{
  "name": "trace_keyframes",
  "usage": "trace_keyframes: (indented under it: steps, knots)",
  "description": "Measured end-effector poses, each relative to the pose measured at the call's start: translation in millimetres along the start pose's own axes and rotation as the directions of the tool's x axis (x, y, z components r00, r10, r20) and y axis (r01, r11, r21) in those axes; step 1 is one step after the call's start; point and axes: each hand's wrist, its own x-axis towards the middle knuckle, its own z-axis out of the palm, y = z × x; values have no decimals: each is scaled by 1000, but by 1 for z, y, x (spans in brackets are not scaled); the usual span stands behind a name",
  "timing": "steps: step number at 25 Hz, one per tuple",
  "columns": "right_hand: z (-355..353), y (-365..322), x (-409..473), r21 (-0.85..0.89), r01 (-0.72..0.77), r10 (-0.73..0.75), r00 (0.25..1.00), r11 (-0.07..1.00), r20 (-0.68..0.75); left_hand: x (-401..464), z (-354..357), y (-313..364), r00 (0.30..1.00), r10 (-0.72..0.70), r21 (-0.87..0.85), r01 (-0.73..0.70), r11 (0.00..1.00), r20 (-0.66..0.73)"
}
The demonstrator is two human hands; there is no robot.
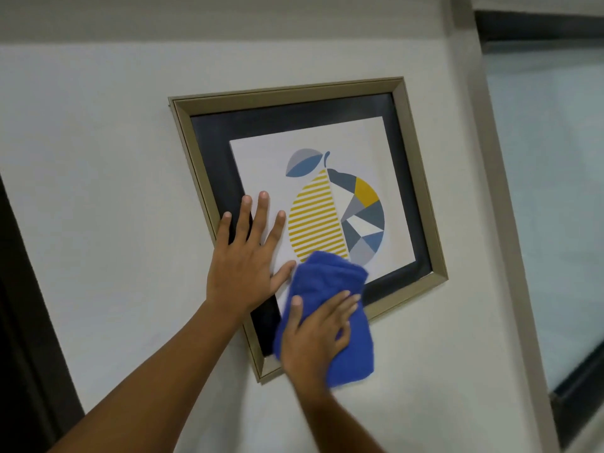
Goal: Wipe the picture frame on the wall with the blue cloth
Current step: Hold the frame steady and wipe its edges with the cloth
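Note:
A gold-edged picture frame point(421, 191) hangs tilted on the white wall, holding a print of a striped yellow and blue fruit behind glass with a black mat. My left hand point(243, 259) lies flat with fingers spread on the frame's left side and glass. My right hand point(318, 335) presses a crumpled blue cloth point(330, 276) against the lower part of the glass and the bottom rail. The cloth hides part of the frame's lower left edge and hangs down over the wall below.
White wall point(98, 158) surrounds the frame. A dark door or panel edge point(23, 305) runs down the left. To the right stands a beige post point(483, 191) and a dark-framed window point(555, 191).

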Motion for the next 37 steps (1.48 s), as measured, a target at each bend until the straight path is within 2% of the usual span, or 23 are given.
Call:
trace_keyframes:
  steps: [2, 4, 6, 9, 11, 13, 16, 20, 22, 24, 25, 27, 29, 32, 37]
  knots:
    - [11, -19, -42, -13, 33, -32, 994, 999, 101, -1, 1, 0, 1000, 24, 4, -24, 1000, -10]
    - [13, -20, -47, -9, 75, -74, 990, 997, 121, -2, 2, -1, 999, 27, -4, -27, 1000, -20]
    - [4, 1, -14, -23, 82, -80, 993, 996, 90, -3, 1, -2, 1000, 22, -22, -22, 1000, -15]
    - [-28, 38, 76, -13, 7, -8, 999, 1000, -46, -2, -1, -3, 1000, 22, -23, -22, 999, -7]
    - [-54, 53, 130, -1, -38, 38, 998, 999, -54, -1, 0, -3, 1000, 17, -18, -17, 1000, -15]
    - [-65, 61, 149, 11, -28, 29, 997, 1000, -72, 0, 1, -2, 1000, 16, -20, -16, 1000, -23]
    - [-44, 58, 92, 49, 40, -35, 994, 998, -104, -2, 2, 0, 999, 17, -5, -17, 1000, -31]
    - [14, 26, -49, -26, 230, -228, 973, 973, 43, -3, 0, 0, 999, 24, -2, -24, 1000, -37]
    - [29, 14, -76, -1, 188, -186, 972, 982, 146, -4, 0, 1, 999, 25, 15, -25, 1000, -29]
    - [27, 16, -60, -83, 139, -122, 976, 987, 178, -5, -1, 1, 999, 30, 13, -30, 999, -25]
    - [19, 25, -47, -121, 184, -165, 975, 975, 150, -5, -2, 1, 999, 34, 2, -34, 999, -22]
    - [-6, 42, -9, -84, 265, -256, 961, 961, 106, -5, -3, -2, 999, 34, -17, -35, 999, -24]
    - [-31, 63, 42, -104, 251, -246, 967, 962, 61, -4, -4, -2, 999, 36, -18, -37, 999, -25]
    - [-65, 90, 111, -202, 234, -224, 972, 951, 71, -2, -3, -1, 999, 35, -15, -35, 999, -22]
    - [-72, 88, 113, -214, 196, -180, 979, 957, 95, -3, -5, -1, 999, 35, -7, -35, 999, -18]
